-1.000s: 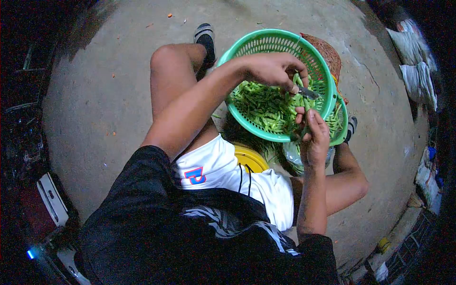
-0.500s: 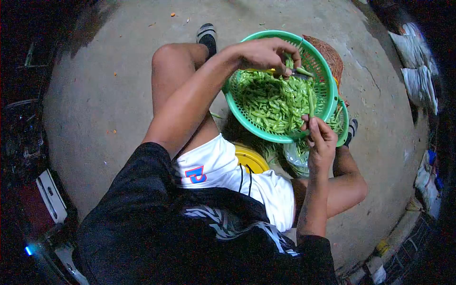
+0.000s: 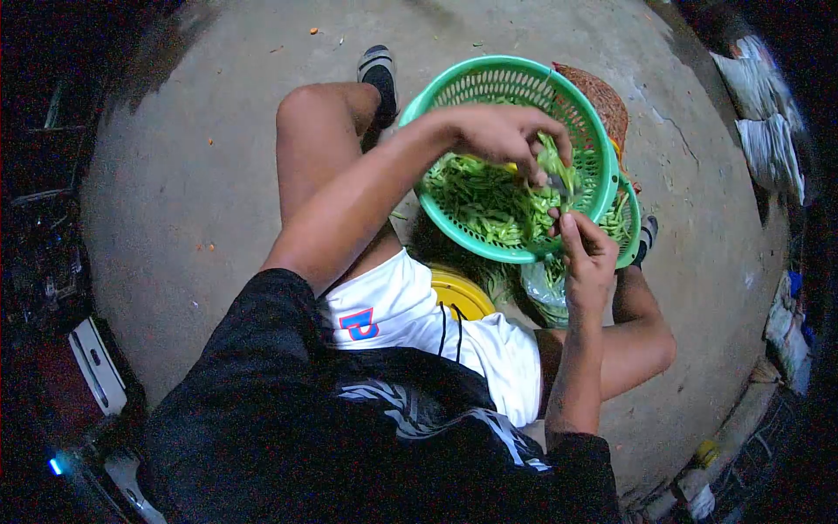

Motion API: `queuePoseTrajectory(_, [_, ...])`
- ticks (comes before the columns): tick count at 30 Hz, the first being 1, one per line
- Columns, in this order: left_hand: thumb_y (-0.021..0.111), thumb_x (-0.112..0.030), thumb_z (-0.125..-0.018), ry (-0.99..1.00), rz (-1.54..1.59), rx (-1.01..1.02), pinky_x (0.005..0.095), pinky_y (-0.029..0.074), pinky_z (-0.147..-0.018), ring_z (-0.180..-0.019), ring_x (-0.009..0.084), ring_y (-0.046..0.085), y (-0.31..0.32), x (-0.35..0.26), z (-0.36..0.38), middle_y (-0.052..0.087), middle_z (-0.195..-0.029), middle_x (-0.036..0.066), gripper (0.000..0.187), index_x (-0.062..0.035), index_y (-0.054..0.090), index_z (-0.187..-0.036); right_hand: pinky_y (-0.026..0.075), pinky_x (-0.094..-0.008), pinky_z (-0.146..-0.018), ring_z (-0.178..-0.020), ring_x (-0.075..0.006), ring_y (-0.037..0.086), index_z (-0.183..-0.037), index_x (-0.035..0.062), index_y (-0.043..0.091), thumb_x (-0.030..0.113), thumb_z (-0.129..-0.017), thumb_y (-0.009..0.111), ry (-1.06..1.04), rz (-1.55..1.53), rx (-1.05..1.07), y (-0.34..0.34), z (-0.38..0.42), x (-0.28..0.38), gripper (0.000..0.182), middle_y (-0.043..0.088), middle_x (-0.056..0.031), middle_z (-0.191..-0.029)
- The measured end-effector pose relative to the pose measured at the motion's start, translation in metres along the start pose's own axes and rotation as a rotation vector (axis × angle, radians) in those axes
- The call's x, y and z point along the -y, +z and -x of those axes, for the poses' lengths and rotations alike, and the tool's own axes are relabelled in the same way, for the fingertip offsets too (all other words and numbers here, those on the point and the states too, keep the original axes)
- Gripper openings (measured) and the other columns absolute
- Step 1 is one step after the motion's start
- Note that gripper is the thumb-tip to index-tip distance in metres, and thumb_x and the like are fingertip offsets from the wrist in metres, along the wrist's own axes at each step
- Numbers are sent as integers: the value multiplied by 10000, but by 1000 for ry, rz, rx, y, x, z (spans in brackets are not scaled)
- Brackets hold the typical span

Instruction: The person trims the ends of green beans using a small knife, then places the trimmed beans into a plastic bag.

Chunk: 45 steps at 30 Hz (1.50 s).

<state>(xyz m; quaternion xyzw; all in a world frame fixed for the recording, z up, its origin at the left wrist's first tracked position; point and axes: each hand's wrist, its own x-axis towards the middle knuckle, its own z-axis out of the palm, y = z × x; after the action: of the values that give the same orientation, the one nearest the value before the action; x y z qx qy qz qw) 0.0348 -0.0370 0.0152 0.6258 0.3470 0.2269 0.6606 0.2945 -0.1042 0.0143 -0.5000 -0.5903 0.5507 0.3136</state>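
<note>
My left hand (image 3: 515,144) is over the large green basket (image 3: 454,237), closed on a small knife (image 3: 557,182) with a yellow handle; its fingers hide most of the handle. Green slices (image 3: 550,157) lie against its thumb and fingers. Just below, near the basket's lower right rim, my right hand (image 3: 587,249) pinches a thin green vegetable piece (image 3: 566,203) with its tip at the blade. A heap of sliced green vegetable (image 3: 489,196) fills much of the basket, partly in shadow beneath my left hand.
A smaller green basket (image 3: 635,240) with green pieces sits at the right, beside a clear plastic bag (image 3: 543,288). Behind the large basket is a reddish-brown mesh sack (image 3: 598,94). A yellow round object (image 3: 463,293) is between my legs. White sacks (image 3: 768,153) stand far right.
My left hand has moved slightly right and down with the knife, closer to my right hand. The long green piece shows less of its length, and more slices show at my left fingers.
</note>
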Motion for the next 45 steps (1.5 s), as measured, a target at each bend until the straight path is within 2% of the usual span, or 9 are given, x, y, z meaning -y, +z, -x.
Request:
queuePoseTrajectory(4, [785,-133,-831,201,-287,-17,307,496,-804,-892,118,614,-12,11,-11,679,-949,24,376,-52,643,-1170,492,-247,-754,-784,-105,636,-1057,-59,740,165,-1001,661,-13,8,-25,4,1,1,244,722,-64,-855])
queuePoseTrajectory(8, [746,-72,-847,-18,23,-112,305,519,-810,-925,127,637,-33,19,-4,685,-970,48,396,-37,598,-1213,495,-249,-756,-779,-106,634,-1053,-60,736,153,-998,661,-56,-5,-14,3,0,1,232,720,-62,-855])
queuePoseTrajectory(12, [745,-49,-853,33,-50,66,294,499,-800,-893,114,631,8,8,-11,685,-959,34,428,-30,583,-1249,497,-246,-762,-781,-102,633,-1085,-53,735,134,-998,658,7,51,1,1,-4,-5,220,721,-59,-861])
queuePoseTrajectory(20, [761,-125,-859,107,-157,-98,296,504,-779,-924,126,634,-15,10,-6,670,-1010,59,418,-40,609,-1239,495,-237,-763,-775,-97,633,-1041,-63,727,126,-991,670,-45,-39,-40,9,-3,4,203,724,-60,-870])
queuePoseTrajectory(23, [770,-147,-857,30,-29,112,290,452,-697,-814,119,579,7,4,-9,650,-945,29,436,-72,618,-1259,507,-247,-791,-806,-107,652,-1073,-60,729,124,-990,671,11,29,-21,7,-4,6,210,740,-74,-905])
queuePoseTrajectory(35, [777,-140,-839,161,-155,15,293,480,-724,-826,101,603,-5,3,-5,668,-904,11,329,-45,663,-1133,518,-268,-872,-887,-132,684,-1142,-71,707,127,-988,680,-38,-67,-64,6,-1,-3,252,755,-109,-947])
queuePoseTrajectory(40, [785,-132,-837,59,53,-135,279,503,-749,-825,118,622,-35,11,3,680,-917,35,461,-45,595,-1248,519,-263,-854,-870,-128,679,-1143,-69,708,128,-986,687,-31,-133,-90,5,-1,-5,253,757,-103,-943])
queuePoseTrajectory(43, [798,-170,-830,301,-265,-161,288,457,-678,-769,89,564,-4,0,0,636,-851,2,460,-77,611,-1240,523,-258,-846,-871,-131,688,-1140,-73,707,129,-987,687,-74,-79,-79,5,-4,-9,254,758,-109,-939])
queuePoseTrajectory(45, [788,-165,-831,68,-126,8,305,474,-737,-808,93,577,7,-5,0,643,-901,9,444,-90,623,-1236,526,-257,-845,-877,-134,692,-1135,-73,709,132,-984,693,-1,-1,-60,5,-5,-6,255,759,-113,-935])
